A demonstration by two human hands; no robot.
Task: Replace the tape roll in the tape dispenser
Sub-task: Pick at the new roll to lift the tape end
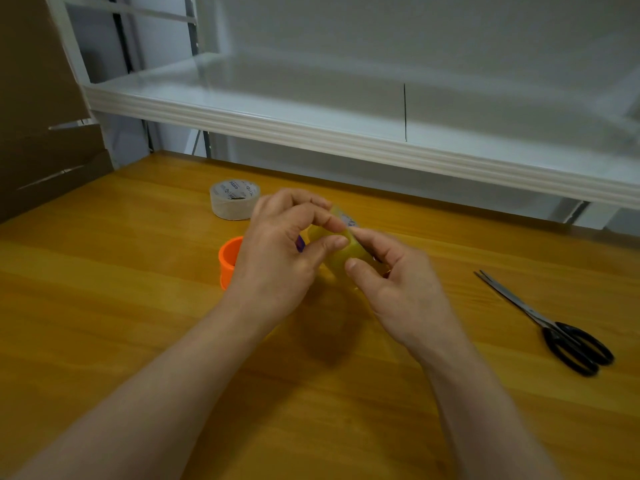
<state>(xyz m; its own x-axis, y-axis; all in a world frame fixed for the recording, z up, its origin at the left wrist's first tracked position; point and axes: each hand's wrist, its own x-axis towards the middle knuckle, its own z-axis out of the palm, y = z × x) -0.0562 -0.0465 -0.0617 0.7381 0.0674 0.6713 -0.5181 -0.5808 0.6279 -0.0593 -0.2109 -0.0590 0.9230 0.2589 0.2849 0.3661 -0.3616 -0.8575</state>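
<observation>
A clear, yellowish tape roll point(337, 251) is held upright above the wooden table point(104, 289), between both hands. My left hand point(277, 258) grips its left side with thumb and fingers. My right hand point(391, 282) pinches its right side, the index fingertip resting on the roll's outer face. The orange tape dispenser point(228, 259) stands on the table just left of my left hand, mostly hidden behind it; a bit of purple shows at its right. A near-empty cardboard tape core point(234, 199) lies flat behind the hands.
Black-handled scissors point(554, 327) lie shut on the table at the right. A white shelf point(311, 129) overhangs the table's far edge. Brown cardboard point(38, 116) stands at the far left.
</observation>
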